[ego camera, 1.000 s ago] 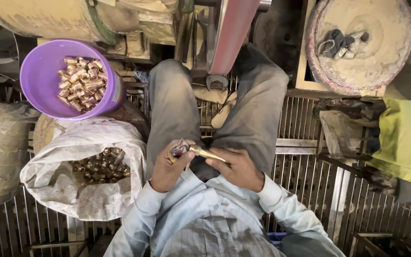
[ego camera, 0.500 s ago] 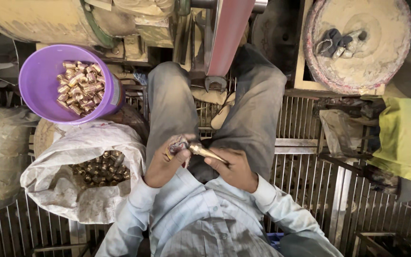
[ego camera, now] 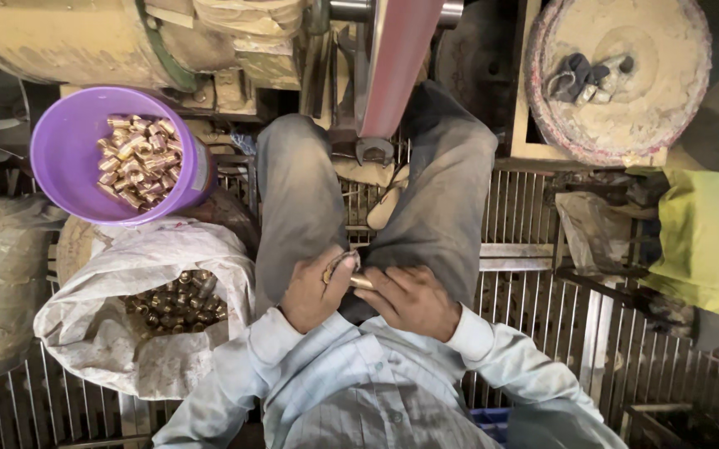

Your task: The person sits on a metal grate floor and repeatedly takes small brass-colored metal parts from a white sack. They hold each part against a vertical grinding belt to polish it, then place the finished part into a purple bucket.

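Observation:
I sit with both hands together over my lap. My left hand (ego camera: 316, 291) is closed around a small brass fitting (ego camera: 338, 265), and my right hand (ego camera: 413, 299) pinches the other end of a brass piece (ego camera: 360, 283) between the two hands. A purple bucket (ego camera: 68, 158) holding several shiny brass parts (ego camera: 135, 160) stands to my upper left. Below it an open white sack (ego camera: 118, 349) shows darker brass parts (ego camera: 178, 299) inside.
A red belt (ego camera: 397, 62) runs up from a wrench-like bracket (ego camera: 373, 150) between my knees. A round dusty drum top (ego camera: 625, 75) with a dark rag sits at the upper right. Yellow cloth (ego camera: 709, 241) lies at the right. Metal grating (ego camera: 534, 291) covers the floor.
My hands have drawn closer together over the brass piece, and less of it shows between them. The view has shifted slightly.

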